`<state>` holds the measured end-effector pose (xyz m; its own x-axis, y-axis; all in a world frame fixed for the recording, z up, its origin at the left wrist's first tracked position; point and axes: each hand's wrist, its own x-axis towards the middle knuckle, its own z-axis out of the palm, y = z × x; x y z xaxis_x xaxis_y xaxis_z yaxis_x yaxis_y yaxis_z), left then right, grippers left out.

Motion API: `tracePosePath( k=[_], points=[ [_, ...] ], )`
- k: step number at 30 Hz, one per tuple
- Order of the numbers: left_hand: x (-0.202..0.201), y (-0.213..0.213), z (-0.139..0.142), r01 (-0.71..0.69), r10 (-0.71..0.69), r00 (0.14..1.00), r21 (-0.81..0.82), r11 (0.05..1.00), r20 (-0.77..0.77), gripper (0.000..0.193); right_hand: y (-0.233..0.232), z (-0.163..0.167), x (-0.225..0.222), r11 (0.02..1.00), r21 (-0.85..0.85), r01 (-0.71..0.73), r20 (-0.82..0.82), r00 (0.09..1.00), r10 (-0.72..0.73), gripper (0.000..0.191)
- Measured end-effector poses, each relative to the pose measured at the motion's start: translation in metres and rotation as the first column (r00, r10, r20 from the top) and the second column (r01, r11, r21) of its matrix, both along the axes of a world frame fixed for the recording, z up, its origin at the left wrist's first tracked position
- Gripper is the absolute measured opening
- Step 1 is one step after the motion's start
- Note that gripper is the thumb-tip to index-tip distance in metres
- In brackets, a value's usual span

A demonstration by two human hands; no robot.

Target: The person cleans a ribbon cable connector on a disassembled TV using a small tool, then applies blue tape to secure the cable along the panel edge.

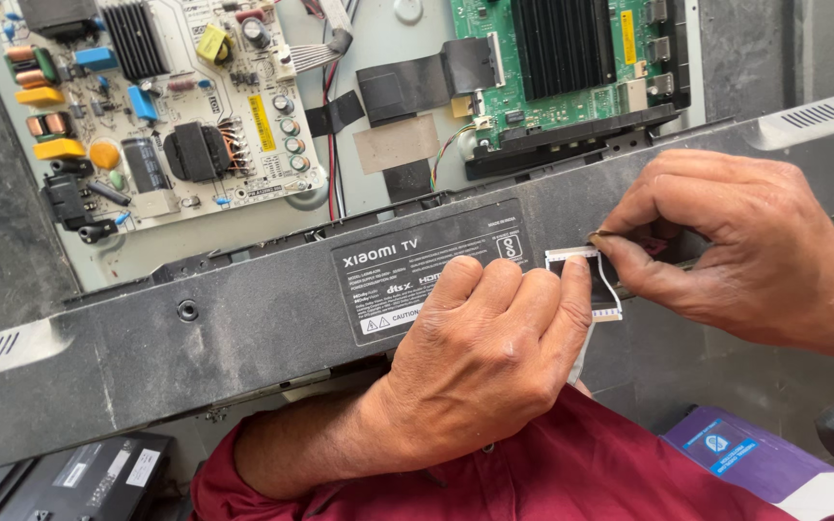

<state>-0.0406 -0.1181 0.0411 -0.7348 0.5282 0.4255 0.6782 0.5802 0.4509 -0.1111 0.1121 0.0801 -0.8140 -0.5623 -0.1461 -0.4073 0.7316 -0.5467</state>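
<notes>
A dark grey plastic back cover [243, 328] of a flat screen lies tilted across the view, with a black label on it. My left hand [485, 347] rests on its lower edge, fingers curled, the fingertips pressing a small white flat ribbon cable [596, 280] against the cover. My right hand [745, 241] pinches the upper end of that cable between thumb and forefinger at a slot in the cover. Red sleeves cover my arms.
Behind the cover, a beige power board [156, 106] with capacitors and coils sits at upper left. A green main board [562, 58] with a black heat sink is at upper right. A purple box [736, 453] lies lower right, black devices [79, 478] lower left.
</notes>
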Motion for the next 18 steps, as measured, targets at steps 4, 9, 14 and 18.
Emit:
tracePosePath(
  k=[4, 9, 14, 18],
  points=[
    [0.0002, -0.0006, -0.0001, 0.0, 0.0, 1.0, -0.001, 1.0, -0.003, 0.036, -0.0004, 0.0006, -0.0008, 0.999, -0.023, -0.023, 0.014, 1.0, 0.024, 0.011],
    [0.0006, -0.0006, 0.0, -0.001, 0.001, 1.0, 0.006, 1.0, 0.008, 0.037, -0.0006, 0.0, 0.0002, 1.0, -0.023, -0.018, -0.04, 0.999, 0.017, 0.011],
    [0.0011, -0.0004, 0.0001, -0.006, 0.006, 1.0, 0.009, 1.0, -0.001, 0.036, 0.0002, -0.0008, 0.0015, 0.999, -0.029, -0.045, -0.007, 0.999, 0.044, 0.01],
    [0.0012, -0.0005, 0.0003, -0.002, 0.001, 1.0, -0.006, 1.0, -0.004, 0.036, -0.0005, -0.0006, 0.0022, 0.999, -0.005, 0.047, 0.021, 0.999, -0.046, 0.011]
  ],
)
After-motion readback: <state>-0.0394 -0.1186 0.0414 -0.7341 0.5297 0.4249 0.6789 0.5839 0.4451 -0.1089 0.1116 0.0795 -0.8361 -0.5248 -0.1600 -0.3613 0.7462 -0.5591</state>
